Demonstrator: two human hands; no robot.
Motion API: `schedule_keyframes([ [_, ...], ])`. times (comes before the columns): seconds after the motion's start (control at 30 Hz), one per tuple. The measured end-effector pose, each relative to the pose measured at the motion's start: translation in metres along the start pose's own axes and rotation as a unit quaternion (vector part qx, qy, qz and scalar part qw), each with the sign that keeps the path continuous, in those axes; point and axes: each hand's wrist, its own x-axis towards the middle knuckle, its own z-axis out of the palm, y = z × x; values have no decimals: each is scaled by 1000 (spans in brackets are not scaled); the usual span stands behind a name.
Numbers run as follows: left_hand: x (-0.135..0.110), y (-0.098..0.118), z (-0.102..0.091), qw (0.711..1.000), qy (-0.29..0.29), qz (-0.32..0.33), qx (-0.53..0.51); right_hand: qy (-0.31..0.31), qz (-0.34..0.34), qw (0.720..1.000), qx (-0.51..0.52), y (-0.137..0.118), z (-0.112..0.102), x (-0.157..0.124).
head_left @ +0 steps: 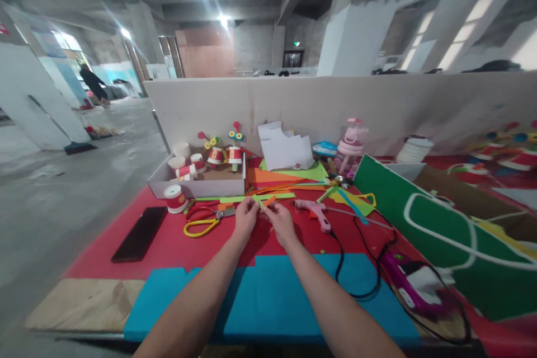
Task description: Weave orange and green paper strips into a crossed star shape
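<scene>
"So, fingers first: what do they hold?"

"One slip (260,203), green, between left hand (245,214) and right hand (279,219). Fingertips of both pinch it from opposite sides, presumably to steady so slight a piece. One orange strip (269,200) at the right fingers; whether joined to the slip, cannot tell."

"Left of the fingers?"

"Scissors (202,228), one pair, blades toward the left fingers; probably laid there for easy reach. Farther left: one cup (175,199), one phone (139,234). Beyond: one box (210,187), two figures (235,154) in it."

"Right?"

"Glue gun (315,210), pink, nozzle toward the fingers, likely parked within the right hand's reach. Its cord (341,263) loops beside the right forearm; a possible snag. Green board (388,207), farther right, hems in that side."

"Ahead?"

"Coloured paper (272,177), loose on the surface (104,251) just past the fingertips, crowding them."
</scene>
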Motion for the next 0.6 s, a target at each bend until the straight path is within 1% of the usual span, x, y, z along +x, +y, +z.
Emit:
schedule_keyframes([
  [0.17,-2,9,-1,999,9,-10,-46,12,-11,1000,-4,1,1,-2],
  [0.27,-3,13,-1,996,-17,-44,-73,21,-13,999,26,-1,2,-2],
  [0.33,-3,14,-1,995,-37,-54,-75,18,-14,999,33,-2,3,-2],
  [0.43,-4,14,-1,995,-38,-52,-78,14,-8,999,34,-2,2,-1],
  [0.53,-3,13,-2,990,-52,-88,-100,24,11,998,52,0,0,1],
  [0.6,-2,14,-2,989,-65,-92,-98,26,18,998,63,1,-1,2],
])
